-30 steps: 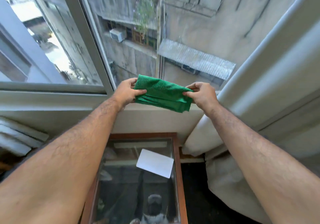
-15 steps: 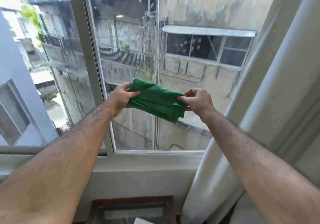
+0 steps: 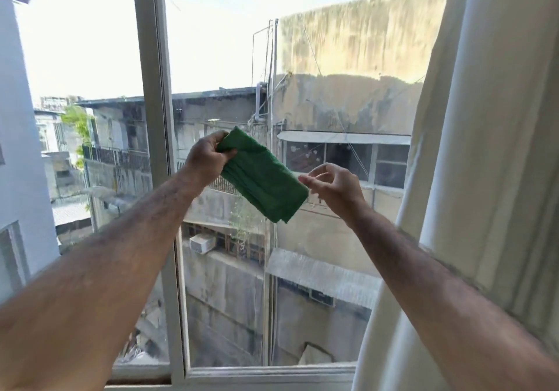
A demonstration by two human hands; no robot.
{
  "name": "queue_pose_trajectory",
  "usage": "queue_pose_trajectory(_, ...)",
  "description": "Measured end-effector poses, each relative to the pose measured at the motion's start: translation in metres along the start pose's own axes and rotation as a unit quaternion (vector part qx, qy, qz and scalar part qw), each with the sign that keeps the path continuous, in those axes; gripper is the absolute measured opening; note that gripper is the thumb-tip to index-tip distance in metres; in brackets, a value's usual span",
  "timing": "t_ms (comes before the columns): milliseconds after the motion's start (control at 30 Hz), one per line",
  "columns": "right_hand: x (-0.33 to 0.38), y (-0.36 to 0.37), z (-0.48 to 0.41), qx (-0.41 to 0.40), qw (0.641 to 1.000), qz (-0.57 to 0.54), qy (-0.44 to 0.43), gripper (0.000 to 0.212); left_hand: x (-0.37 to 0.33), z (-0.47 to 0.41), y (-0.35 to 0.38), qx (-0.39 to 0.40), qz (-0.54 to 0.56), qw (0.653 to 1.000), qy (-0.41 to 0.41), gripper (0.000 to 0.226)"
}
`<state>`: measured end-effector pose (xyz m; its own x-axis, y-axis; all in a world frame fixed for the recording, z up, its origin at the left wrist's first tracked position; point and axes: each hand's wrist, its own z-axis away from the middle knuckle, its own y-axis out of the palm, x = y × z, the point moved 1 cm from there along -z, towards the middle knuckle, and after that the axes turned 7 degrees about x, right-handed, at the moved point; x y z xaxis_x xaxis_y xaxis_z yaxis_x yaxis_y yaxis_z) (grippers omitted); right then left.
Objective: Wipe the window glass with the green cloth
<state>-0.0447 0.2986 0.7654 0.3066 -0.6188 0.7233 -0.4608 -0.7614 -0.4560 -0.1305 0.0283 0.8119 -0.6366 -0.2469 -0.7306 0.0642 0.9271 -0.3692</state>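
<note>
A folded green cloth (image 3: 263, 179) hangs slanting down to the right in front of the window glass (image 3: 230, 58). My left hand (image 3: 207, 159) grips its upper left end, fingers closed on the fabric. My right hand (image 3: 332, 186) is just off the cloth's right edge, fingers spread and curled, holding nothing. Both arms are raised toward the middle pane. The cloth is held in the air; I cannot tell whether it touches the glass.
A white vertical window frame bar (image 3: 155, 118) stands left of my left hand. The bottom frame rail (image 3: 269, 372) runs below. A pale curtain (image 3: 484, 148) hangs along the right side. Buildings show outside through the glass.
My view has tilted up from the sill to the upper panes. Both hands rose with the cloth. My right hand has let go of the cloth's right end, which now droops.
</note>
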Motion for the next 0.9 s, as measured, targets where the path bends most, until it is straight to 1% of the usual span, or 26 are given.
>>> queue_pose_trajectory(100, -0.008, -0.030, -0.015, -0.124, 0.990, 0.062, -0.032, 0.030, -0.021, -0.030, -0.016, 0.007, -0.159, 0.986, 0.056, 0.029)
queue_pose_trajectory(167, -0.020, -0.054, -0.031, -0.202, 0.971, 0.123, -0.041, 0.031, -0.031, -0.049, -0.028, 0.021, -0.262, 0.962, 0.073, 0.035)
queue_pose_trajectory(267, -0.040, -0.085, -0.052, -0.270, 0.934, 0.236, -0.007, 0.039, -0.041, -0.069, -0.037, 0.014, -0.393, 0.916, 0.075, 0.042)
queue_pose_trajectory(333, -0.055, -0.098, -0.067, -0.273, 0.921, 0.277, -0.026, 0.045, -0.043, -0.078, -0.034, -0.015, -0.435, 0.897, 0.070, 0.044)
queue_pose_trajectory(400, -0.067, -0.100, -0.078, -0.242, 0.916, 0.315, -0.044, 0.049, -0.041, -0.083, -0.025, -0.038, -0.445, 0.892, 0.075, 0.043)
queue_pose_trajectory(467, -0.076, -0.098, -0.089, -0.219, 0.917, 0.326, -0.063, 0.050, -0.034, -0.084, -0.013, -0.069, -0.443, 0.888, 0.103, 0.037)
queue_pose_trajectory(500, -0.078, -0.097, -0.093, -0.217, 0.919, 0.321, -0.075, 0.050, -0.030, -0.084, -0.008, -0.097, -0.454, 0.878, 0.119, 0.032)
queue_pose_trajectory(533, -0.079, -0.096, -0.098, -0.220, 0.920, 0.314, -0.087, 0.050, -0.026, -0.084, -0.004, -0.133, -0.480, 0.857, 0.129, 0.028)
queue_pose_trajectory(600, -0.082, -0.098, -0.107, -0.235, 0.917, 0.305, -0.108, 0.053, -0.018, -0.086, 0.003, -0.205, -0.562, 0.791, 0.129, 0.027)
queue_pose_trajectory(667, -0.086, -0.102, -0.114, -0.252, 0.908, 0.314, -0.120, 0.057, -0.013, -0.087, 0.008, -0.236, -0.630, 0.723, 0.157, 0.024)
queue_pose_trajectory(700, -0.088, -0.102, -0.118, -0.259, 0.902, 0.324, -0.125, 0.058, -0.010, -0.087, 0.011, -0.233, -0.646, 0.703, 0.186, 0.019)
queue_pose_trajectory(733, -0.091, -0.102, -0.121, -0.266, 0.896, 0.333, -0.128, 0.060, -0.004, -0.086, 0.014, -0.222, -0.644, 0.700, 0.213, 0.014)
queue_pose_trajectory(800, -0.097, -0.098, -0.126, -0.284, 0.884, 0.346, -0.136, 0.063, 0.007, -0.084, 0.021, -0.198, -0.607, 0.732, 0.237, 0.012)
queue_pose_trajectory(900, -0.106, -0.092, -0.134, -0.319, 0.867, 0.354, -0.146, 0.068, 0.035, -0.084, 0.033, -0.216, -0.543, 0.775, 0.242, 0.024)
